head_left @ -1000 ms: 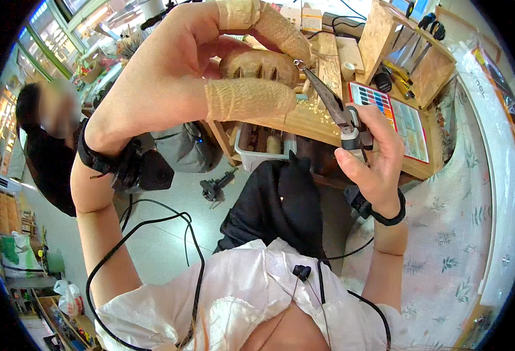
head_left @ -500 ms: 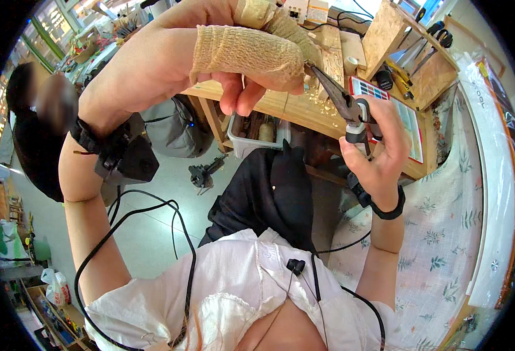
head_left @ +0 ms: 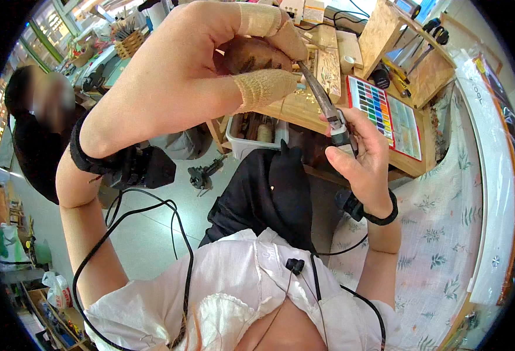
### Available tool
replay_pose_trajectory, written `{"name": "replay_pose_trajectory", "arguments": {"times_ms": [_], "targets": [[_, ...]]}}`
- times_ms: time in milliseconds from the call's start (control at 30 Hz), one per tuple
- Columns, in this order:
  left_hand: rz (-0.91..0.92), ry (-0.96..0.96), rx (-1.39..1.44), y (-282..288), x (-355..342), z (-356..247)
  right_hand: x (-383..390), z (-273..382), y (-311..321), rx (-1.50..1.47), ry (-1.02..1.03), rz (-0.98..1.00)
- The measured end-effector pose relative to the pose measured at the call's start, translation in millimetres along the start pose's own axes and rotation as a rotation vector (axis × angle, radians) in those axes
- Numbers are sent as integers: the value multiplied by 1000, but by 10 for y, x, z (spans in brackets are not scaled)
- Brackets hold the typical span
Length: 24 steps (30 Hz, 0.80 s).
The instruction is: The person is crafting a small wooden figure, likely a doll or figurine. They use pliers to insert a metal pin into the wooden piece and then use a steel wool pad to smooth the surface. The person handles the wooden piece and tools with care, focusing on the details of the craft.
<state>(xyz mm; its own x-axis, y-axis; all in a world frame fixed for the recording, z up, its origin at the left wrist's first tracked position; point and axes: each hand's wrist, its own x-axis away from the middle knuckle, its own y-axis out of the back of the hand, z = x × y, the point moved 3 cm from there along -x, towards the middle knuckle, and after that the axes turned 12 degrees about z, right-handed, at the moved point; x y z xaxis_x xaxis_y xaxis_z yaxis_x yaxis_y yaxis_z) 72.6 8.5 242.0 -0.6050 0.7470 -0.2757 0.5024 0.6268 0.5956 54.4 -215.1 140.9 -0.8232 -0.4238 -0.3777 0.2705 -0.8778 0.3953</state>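
Observation:
My left hand (head_left: 175,82) is raised close to the camera, its thumb and a finger wrapped in tan bandage tape. It grips a small dark brown wooden piece (head_left: 251,55) between thumb and fingers. My right hand (head_left: 363,155) holds a slim pen-like tool (head_left: 322,99) with a metal shaft. The tool slants up to the left, and its tip touches the right edge of the wooden piece. Both hands hover above the near edge of a wooden workbench (head_left: 304,114).
A watercolour paint box (head_left: 386,114) lies on the bench, with carved wooden boards (head_left: 330,67) behind it. A white bin (head_left: 251,137) stands under the bench. Another person (head_left: 35,134) sits at the left. Floral cloth (head_left: 444,234) covers the right side. A black cable (head_left: 123,234) hangs from my left wrist.
My left hand has turned, so the wooden piece now shows between the fingers. The right hand has brought the tool tip up against the piece.

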Motion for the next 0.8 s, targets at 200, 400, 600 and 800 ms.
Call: {"name": "replay_pose_trajectory", "arguments": {"times_ms": [200,400,600,800], "targets": [[61,212,33,56,-55,-57,-10,43,54,141,62,-38],[105,225,20,67,-100,-67,2,96,100,318,149,-92],[106,201,-36,51,-143,-34,2,97,114,390,188,-137],[137,302,-48,36,-174,-100,9,133,135,570,201,-159]]}}
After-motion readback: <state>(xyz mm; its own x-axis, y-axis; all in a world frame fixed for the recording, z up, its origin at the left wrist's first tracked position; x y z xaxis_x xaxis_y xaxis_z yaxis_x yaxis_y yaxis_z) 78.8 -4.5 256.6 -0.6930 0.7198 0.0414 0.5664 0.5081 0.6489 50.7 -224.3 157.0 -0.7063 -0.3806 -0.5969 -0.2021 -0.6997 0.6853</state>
